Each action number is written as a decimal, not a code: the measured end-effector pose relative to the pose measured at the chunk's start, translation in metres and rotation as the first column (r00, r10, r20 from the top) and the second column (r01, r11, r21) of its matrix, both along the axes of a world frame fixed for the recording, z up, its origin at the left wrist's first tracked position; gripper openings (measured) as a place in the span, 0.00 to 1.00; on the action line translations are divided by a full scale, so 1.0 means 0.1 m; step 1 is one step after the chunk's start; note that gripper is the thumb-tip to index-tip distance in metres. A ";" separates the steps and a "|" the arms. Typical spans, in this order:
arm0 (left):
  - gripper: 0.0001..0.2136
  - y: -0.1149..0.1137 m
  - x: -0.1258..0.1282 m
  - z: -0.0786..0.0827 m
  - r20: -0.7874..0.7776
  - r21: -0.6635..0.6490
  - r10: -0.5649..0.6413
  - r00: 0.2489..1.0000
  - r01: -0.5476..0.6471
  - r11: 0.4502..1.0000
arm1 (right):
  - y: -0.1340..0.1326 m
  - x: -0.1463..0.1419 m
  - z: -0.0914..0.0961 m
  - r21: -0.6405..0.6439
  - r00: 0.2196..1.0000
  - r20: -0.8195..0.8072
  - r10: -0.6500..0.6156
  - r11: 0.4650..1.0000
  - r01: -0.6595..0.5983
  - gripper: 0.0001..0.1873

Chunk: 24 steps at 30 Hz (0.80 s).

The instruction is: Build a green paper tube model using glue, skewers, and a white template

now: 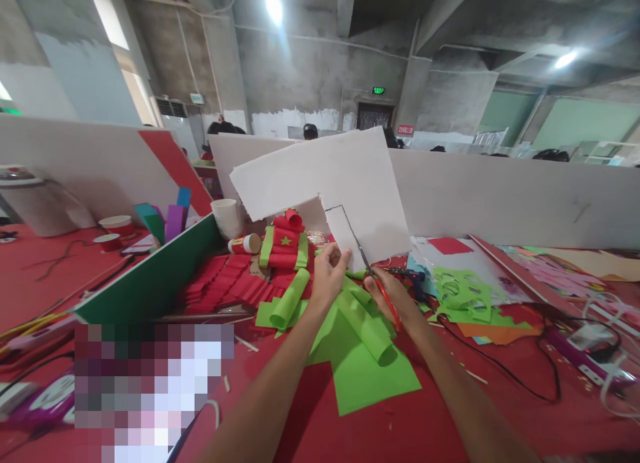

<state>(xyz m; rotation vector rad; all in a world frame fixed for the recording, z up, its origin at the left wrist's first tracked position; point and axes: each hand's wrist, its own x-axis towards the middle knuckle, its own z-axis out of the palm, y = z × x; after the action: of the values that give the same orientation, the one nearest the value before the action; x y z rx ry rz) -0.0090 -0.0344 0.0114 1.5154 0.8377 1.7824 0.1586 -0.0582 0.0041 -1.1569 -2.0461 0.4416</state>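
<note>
A large white sheet of paper or card [360, 173], with a notch cut in its lower edge and a dark line drawn on it, is raised above the table. My left hand [330, 266] pinches its lower edge. In my right hand [393, 291] are scissors with red handles [387, 299], their blades at the sheet beside the drawn line. Below both hands lie green paper [375, 379] and rolled green tubes [367, 329]. A red and green paper piece with a yellow star [285, 241] stands left of my left hand.
Folded red paper strips [225, 283] lie at left, near a green board [150, 269], white cups [227, 217] and a tipped cup [245, 243]. Cut-out green paper [463, 293] and a black cable [505, 366] are at right. A white partition [525, 196] runs behind.
</note>
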 end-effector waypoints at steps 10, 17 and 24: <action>0.14 -0.01 0.01 0.00 -0.005 -0.006 0.012 1.000 -0.012 1.000 | 0.00 0.01 0.03 0.022 0.997 0.038 -0.063 0.998 0.062 0.19; 0.16 -0.01 0.01 0.00 0.005 -0.015 0.015 1.000 -0.015 1.000 | -0.01 -0.01 0.04 0.046 0.992 0.032 -0.119 0.992 0.118 0.18; 0.14 -0.03 0.03 0.01 0.024 -0.038 -0.008 1.000 0.009 0.999 | 0.00 0.00 0.03 0.070 0.989 0.043 -0.142 0.988 0.139 0.17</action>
<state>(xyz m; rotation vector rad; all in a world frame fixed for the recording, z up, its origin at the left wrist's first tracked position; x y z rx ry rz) -0.0062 -0.0371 0.0120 1.4678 0.8480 1.7655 0.1582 -0.0586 0.0074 -1.2721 -1.9883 0.2770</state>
